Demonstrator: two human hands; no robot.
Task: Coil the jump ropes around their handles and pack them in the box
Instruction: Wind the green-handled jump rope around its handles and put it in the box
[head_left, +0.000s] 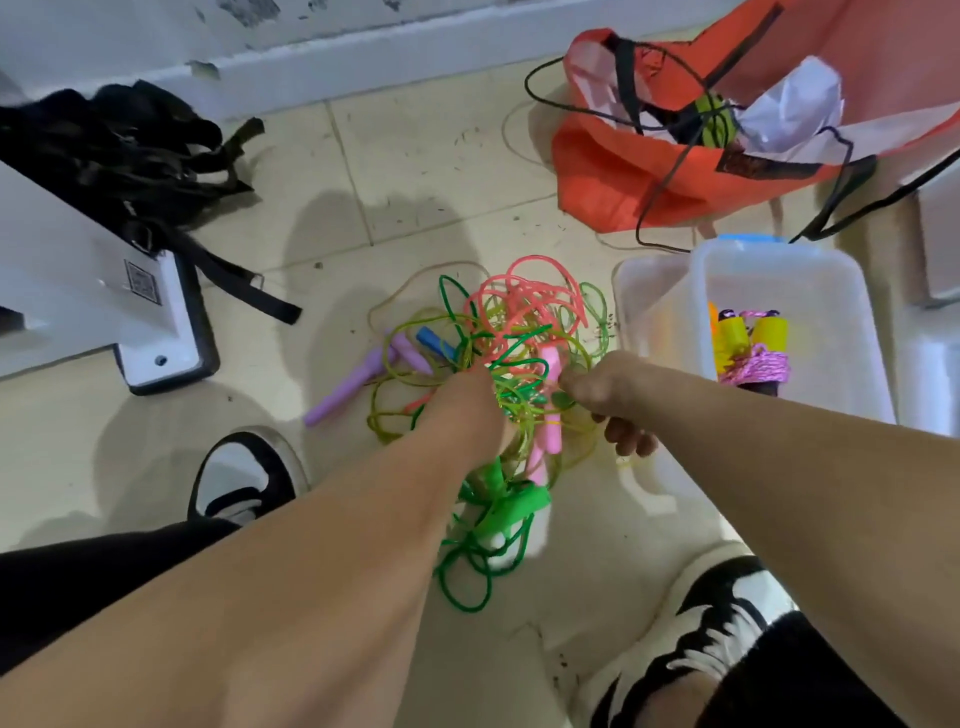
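Fingers of the left hand (470, 402) buried in the tangle of coloured plastic jump ropes (519, 332), grip unseen; right hand (610, 397) motion-blurred, probably pinching one yellow-green strand; right forearm (779, 457) covers the near corner of the clear plastic box (810, 270) and the lower end of the yellow-handled rope bundle (753, 343) inside; orange fabric bag (613, 171) cut by top and right edges; printed label (141, 278) on the white board (67, 244) too small to read.

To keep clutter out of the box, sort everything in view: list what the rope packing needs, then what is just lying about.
For the job:
- tangled jump ropes on the floor
- left hand and right hand, both at the tangle
- clear box
- coiled rope with yellow handles, in the box

Lying about:
- orange bag
- black strap bundle
- white panel
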